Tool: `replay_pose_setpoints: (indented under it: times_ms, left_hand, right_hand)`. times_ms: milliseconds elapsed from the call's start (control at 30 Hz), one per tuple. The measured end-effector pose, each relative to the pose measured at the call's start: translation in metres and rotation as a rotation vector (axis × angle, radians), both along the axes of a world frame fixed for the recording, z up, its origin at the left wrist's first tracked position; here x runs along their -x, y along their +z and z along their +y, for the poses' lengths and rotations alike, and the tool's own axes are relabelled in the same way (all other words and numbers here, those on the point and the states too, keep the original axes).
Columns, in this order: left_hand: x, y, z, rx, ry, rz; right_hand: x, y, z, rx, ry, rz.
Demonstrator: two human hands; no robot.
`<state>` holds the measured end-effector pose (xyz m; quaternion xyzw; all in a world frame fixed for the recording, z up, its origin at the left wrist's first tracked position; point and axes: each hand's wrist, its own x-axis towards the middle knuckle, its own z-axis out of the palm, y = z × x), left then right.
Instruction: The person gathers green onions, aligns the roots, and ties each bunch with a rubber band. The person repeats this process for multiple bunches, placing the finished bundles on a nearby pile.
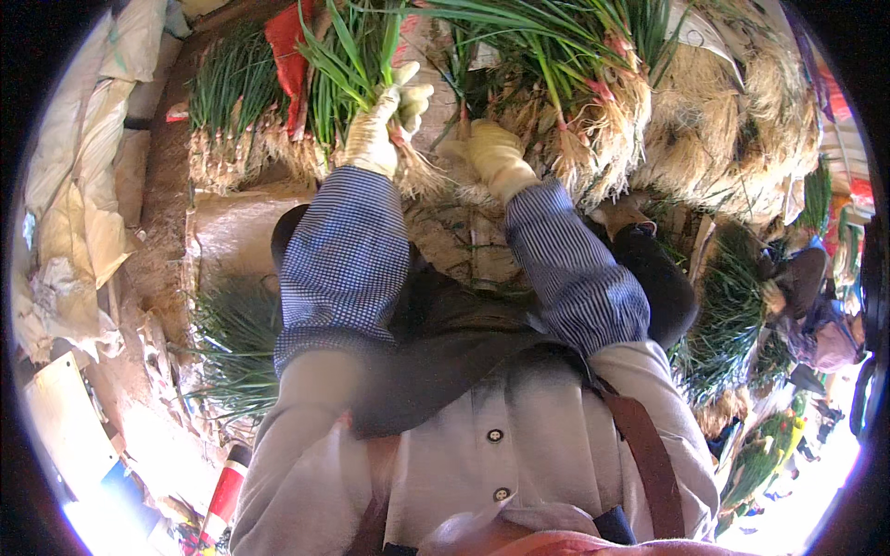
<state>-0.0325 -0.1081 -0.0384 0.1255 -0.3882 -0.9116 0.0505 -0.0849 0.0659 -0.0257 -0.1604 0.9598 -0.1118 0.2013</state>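
Note:
My left hand (389,125), in a pale work glove and a blue checked oversleeve, grips a small bunch of rooted green onion-like plants (354,73). Their leaves point away from me, and a tuft of pale roots (421,170) hangs below the fist. My right hand (495,151), gloved too, is low at the near side of a heap of similar plants (598,104) with pinkish bases and long stringy roots. Its fingers point inward beside a thin stem. The back of the glove hides them, so whether they hold anything is unclear.
Bundled plants (233,104) stand at the far left beside red cloth (286,62). Thick root masses (723,132) fill the far right. More greens lie by my left side (240,340) and right side (723,313). Pale sheeting (90,160) lines the left. A person (827,333) is at the right.

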Motion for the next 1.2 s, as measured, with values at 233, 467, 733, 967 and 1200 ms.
replay_pose_setpoints:
  times_ms: [233, 467, 733, 967, 1200]
  left_hand:
    - [-0.040, -0.003, 0.026, 0.236, -0.096, -0.476]
    - [-0.052, -0.010, 0.039, 0.094, -0.113, -0.354]
    - [-0.074, -0.017, 0.051, 0.229, -0.053, -0.336]
    - [-0.083, -0.025, 0.052, 0.350, -0.079, -0.364]
    - [-0.085, -0.028, 0.051, 0.205, -0.105, -0.377]
  right_hand:
    - [-0.020, -0.020, 0.013, 0.951, -0.082, -0.230]
    - [-0.062, -0.010, 0.030, 0.489, 0.203, -0.129]
    - [-0.032, -0.022, 0.001, 0.393, 0.033, -0.232]
    - [-0.012, -0.069, 0.013, 0.189, -0.043, 0.051]
    - [-0.046, -0.033, 0.033, 1.109, -0.364, -0.749]
